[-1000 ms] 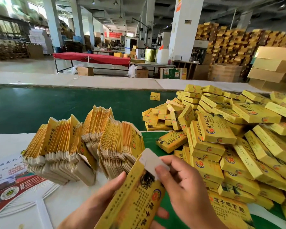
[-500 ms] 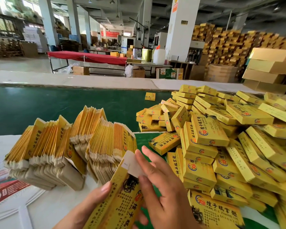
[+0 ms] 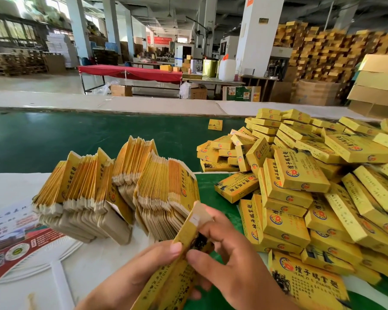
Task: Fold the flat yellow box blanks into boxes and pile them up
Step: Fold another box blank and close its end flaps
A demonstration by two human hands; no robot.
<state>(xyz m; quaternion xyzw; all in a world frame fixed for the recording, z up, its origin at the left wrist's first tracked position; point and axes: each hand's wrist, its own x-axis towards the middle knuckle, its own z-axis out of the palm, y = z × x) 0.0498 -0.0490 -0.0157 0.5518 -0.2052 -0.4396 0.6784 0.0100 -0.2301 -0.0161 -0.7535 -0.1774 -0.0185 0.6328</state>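
While both hands' grip pinches a box blank (image 3: 184,253), folded boxes (image 3: 300,189) crowd green table (image 3: 76,139), warehouse bkgd.

Two hands (image 3: 188,265) are seen, one box blank (image 3: 184,253) held between them; flat blanks (image 3: 112,186) and folded boxes (image 3: 300,186) are too many to be counted.

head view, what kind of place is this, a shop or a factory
Most likely a packaging workshop or factory floor: a heap of folded yellow boxes beside bundles of flat box blanks on the worktable, with stacked cartons in the open hall behind.
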